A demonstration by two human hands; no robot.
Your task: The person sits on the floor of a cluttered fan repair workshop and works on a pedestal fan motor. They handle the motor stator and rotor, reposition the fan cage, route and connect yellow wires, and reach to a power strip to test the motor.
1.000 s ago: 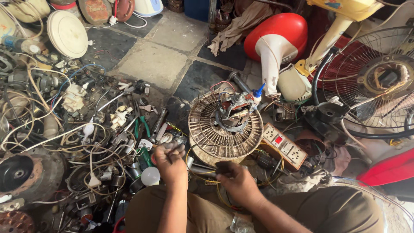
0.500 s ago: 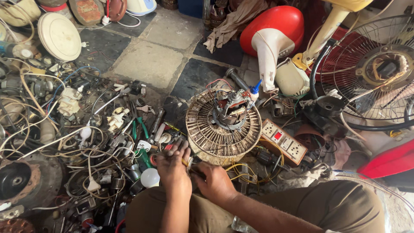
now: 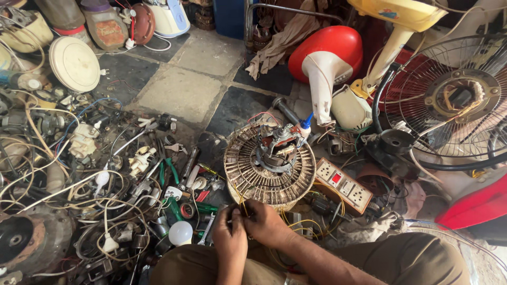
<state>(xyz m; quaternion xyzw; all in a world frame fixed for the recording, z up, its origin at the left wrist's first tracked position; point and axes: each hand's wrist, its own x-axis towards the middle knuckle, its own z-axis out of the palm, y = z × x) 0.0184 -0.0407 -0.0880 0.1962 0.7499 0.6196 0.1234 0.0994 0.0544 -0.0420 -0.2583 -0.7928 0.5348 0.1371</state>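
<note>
Centrally, item one: fan motor assembly (image 3: 270,163), a round slatted guard, dusty, with the motor and copper windings upright at its middle; it rests on the tiled floor (image 3: 182,89), just above and beyond both hands.

Item two: yellow wires (image 3: 242,203), thin, running from the near rim of the guard down to the hands.

Left hand (image 3: 230,232): fingers pinched shut on the yellow wires, knuckles up, just below the guard's near edge.

Right hand (image 3: 264,221): fingers curled on the same wires, touching the left hand, close under the guard rim.

Surrounding stock:
- Switch and socket board (image 3: 343,186), beige, with a red rocker, lying tilted just right of the guard.
- White bulb (image 3: 180,232), on the floor left of the left hand.
- Green-handled pliers (image 3: 170,171), among loose cables and plugs further left.
- Round cream lid (image 3: 74,63), far upper left.
- Red and white fan base (image 3: 327,58), beyond the guard.
- Wire fan cage (image 3: 454,100) with its motor hub, at the right edge.
- Rusty round motor housing (image 3: 29,243), lower left corner.
</note>
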